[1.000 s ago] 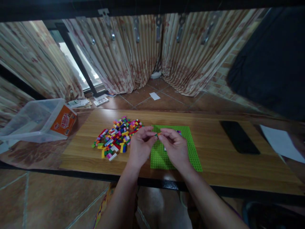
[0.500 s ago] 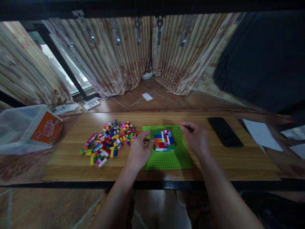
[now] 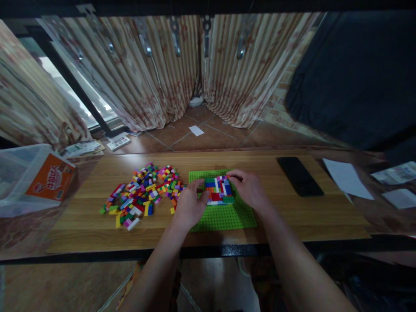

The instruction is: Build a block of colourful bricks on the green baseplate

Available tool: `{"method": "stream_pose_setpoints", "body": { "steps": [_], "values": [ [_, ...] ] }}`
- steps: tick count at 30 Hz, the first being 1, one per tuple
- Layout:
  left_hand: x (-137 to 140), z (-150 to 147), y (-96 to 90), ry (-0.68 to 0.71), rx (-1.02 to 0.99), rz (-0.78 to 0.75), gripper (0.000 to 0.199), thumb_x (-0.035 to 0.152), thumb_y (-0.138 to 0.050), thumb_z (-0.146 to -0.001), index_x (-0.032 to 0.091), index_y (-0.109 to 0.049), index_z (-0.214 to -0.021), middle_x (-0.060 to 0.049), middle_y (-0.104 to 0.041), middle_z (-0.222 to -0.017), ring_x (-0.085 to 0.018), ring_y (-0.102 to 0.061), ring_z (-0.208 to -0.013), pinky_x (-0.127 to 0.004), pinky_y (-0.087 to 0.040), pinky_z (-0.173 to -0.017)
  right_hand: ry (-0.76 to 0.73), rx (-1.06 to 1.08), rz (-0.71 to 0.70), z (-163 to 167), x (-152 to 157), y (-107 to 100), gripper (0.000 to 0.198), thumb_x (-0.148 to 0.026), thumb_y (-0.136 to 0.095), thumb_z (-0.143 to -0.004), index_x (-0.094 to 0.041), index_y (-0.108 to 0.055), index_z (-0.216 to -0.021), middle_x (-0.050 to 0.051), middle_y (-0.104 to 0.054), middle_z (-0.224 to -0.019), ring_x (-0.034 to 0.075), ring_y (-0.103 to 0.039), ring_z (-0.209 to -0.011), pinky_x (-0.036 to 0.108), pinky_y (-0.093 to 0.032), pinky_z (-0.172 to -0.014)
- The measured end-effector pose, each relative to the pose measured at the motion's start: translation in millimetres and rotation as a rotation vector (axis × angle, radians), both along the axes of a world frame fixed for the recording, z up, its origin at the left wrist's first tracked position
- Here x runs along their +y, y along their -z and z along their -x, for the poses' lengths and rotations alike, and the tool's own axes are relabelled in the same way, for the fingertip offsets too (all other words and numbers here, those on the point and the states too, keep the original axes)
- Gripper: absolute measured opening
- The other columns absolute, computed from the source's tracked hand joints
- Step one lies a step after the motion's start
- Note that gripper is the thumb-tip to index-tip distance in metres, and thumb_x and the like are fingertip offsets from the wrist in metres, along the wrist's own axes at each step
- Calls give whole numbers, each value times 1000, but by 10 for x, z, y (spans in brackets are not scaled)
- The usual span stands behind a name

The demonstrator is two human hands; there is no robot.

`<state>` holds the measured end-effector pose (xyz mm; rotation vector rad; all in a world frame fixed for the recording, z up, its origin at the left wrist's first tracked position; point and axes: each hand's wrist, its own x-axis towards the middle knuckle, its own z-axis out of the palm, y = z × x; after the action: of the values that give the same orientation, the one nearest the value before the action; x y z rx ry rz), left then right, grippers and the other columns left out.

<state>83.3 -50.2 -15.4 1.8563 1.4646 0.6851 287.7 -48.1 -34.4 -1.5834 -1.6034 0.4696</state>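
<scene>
A square build of multicoloured building bricks (image 3: pixel 218 190) stands on the green baseplate (image 3: pixel 224 219). My left hand (image 3: pixel 190 203) is at the build's left side, thumb and fingers apart, with nothing seen between them. At the build's far right corner, my right hand (image 3: pixel 248 188) has its fingertips pinched together, touching or very near the top bricks. The small brick in that pinch is mostly hidden by the fingers. Left of the baseplate lies a loose heap of coloured bricks (image 3: pixel 143 190).
A black phone (image 3: pixel 299 175) rests on the wooden table (image 3: pixel 156 234) at the right. White paper (image 3: pixel 347 177) lies beyond the table's right side. A clear plastic bin (image 3: pixel 24 173) with an orange label stands at the left. Curtains (image 3: pixel 162 78) hang behind.
My right hand has moved left, from the baseplate's far right corner to the build's corner, carrying a small brick. My left hand stays beside the build. The view has shifted slightly.
</scene>
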Motion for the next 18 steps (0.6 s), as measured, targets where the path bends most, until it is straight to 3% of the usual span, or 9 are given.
{"method": "stream_pose_setpoints", "body": {
  "steps": [9,18],
  "values": [
    [-5,-16,8,22,-45,8,35,16,-58,-85,13,-64,-119,-12,-72,-114,-23,-70,-98,-35,-55,-89,5,77,21,1,16,20,20,-26,-57,-86,-24,-77,-89,5,-78,-94,21,-71,-88,40,-53,-86],
    [-7,-39,42,9,-26,-1,38,15,-59,-85,11,-61,-123,-12,-71,-116,-22,-69,-98,-35,-55,-91,58,330,164,-28,93,138,20,-32,-63,-79,-21,-78,-88,6,-78,-91,22,-70,-85,39,-54,-84]
  ]
}}
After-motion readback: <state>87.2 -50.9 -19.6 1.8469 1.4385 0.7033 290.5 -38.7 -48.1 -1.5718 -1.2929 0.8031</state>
